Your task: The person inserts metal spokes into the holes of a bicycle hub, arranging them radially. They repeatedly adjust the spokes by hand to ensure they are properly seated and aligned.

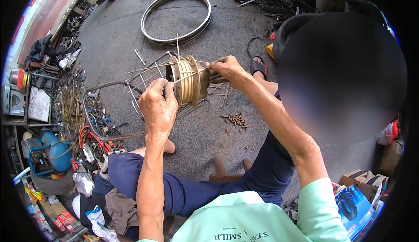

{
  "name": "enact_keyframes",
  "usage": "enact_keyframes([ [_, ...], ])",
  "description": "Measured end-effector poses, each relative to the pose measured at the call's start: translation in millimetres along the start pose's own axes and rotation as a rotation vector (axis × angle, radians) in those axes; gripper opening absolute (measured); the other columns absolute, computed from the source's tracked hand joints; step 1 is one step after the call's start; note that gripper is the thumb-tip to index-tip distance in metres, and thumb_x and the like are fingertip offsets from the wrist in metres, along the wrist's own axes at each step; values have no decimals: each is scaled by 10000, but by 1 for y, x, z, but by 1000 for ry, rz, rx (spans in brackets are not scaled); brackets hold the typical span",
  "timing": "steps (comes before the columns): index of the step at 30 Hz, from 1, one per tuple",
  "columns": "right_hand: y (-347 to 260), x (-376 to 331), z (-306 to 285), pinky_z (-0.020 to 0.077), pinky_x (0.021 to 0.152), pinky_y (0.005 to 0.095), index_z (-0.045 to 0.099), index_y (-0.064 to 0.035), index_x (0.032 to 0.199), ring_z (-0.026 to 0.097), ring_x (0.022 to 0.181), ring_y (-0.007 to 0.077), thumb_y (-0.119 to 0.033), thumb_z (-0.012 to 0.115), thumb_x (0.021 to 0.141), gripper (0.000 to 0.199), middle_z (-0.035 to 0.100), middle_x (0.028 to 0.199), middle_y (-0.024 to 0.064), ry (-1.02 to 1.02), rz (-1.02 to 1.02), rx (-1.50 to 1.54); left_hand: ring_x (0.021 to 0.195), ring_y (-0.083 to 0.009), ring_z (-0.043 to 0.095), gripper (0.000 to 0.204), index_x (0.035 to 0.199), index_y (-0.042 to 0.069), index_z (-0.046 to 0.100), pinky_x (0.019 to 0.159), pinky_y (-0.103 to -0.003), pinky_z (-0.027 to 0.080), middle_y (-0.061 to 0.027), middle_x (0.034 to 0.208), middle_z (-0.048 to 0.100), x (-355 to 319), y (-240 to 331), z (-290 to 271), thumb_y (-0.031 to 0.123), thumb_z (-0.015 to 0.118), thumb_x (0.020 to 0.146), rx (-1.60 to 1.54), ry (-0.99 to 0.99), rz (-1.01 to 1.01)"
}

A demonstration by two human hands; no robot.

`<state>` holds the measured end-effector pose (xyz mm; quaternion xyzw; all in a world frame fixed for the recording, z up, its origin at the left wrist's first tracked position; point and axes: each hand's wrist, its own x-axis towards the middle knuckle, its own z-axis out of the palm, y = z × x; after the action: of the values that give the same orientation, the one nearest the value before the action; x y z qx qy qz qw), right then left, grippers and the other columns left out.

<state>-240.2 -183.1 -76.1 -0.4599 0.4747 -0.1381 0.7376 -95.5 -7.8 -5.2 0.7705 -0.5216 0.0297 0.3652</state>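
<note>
A tan metal wheel hub [187,80] with ribbed middle and a drilled flange at each side is held up in front of me. Several thin spokes [147,69] stick out from its left flange. My left hand [158,104] is closed at that flange, thumb and fingers pinching a spoke that crosses the hub. At the hub's right side my right hand [227,71] grips with bent fingers by the flange; its fingertips are partly hidden. Behind the hub and my left hand, a bent metal tube frame [87,111] is partly covered.
A bare wheel rim [144,23] lies on the floor beyond the hub. Small brass-coloured pieces [237,121] lie heaped near my legs, with loose spokes [225,94] behind. Cables and parts [72,98] crowd the left side. A person's sandalled foot [259,67] is at right.
</note>
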Motion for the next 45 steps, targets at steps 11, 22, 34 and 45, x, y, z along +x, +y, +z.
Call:
enact_keyframes([
  [11, 24, -16, 3, 549, 515, 256, 668, 77, 922, 656, 628, 154, -80, 706, 832, 185, 685, 797, 121, 77, 69, -211, 588, -238, 628, 97, 801, 12, 650, 577, -385, 471, -115, 698, 634, -32, 14, -34, 72, 702, 859, -64, -347, -250],
  [22, 34, -45, 7, 639, 577, 279, 665, 78, 926, 714, 682, 206, -10, 715, 823, 144, 704, 854, 144, 180, 201, 222, 724, -338, 622, 104, 844, 16, 597, 621, -439, 474, -133, 781, 567, -63, 14, -14, 22, 701, 839, 80, -122, 41],
  [34, 39, 13, 6, 645, 553, 340, 639, 42, 948, 676, 574, 195, -116, 609, 899, 168, 663, 761, 96, 174, 134, 521, 730, -269, 632, 441, 1015, 36, 553, 706, -404, 508, -90, 798, 629, -25, -27, 61, 292, 843, 803, -360, 2, -190],
  [45, 65, 15, -17, 567, 633, 255, 654, -66, 920, 616, 657, 86, -265, 695, 963, 207, 643, 789, -5, -71, -122, 450, 753, -286, 644, 292, 953, 73, 537, 904, -432, 396, -97, 784, 651, -17, -10, 53, 300, 718, 919, 61, -68, -136],
])
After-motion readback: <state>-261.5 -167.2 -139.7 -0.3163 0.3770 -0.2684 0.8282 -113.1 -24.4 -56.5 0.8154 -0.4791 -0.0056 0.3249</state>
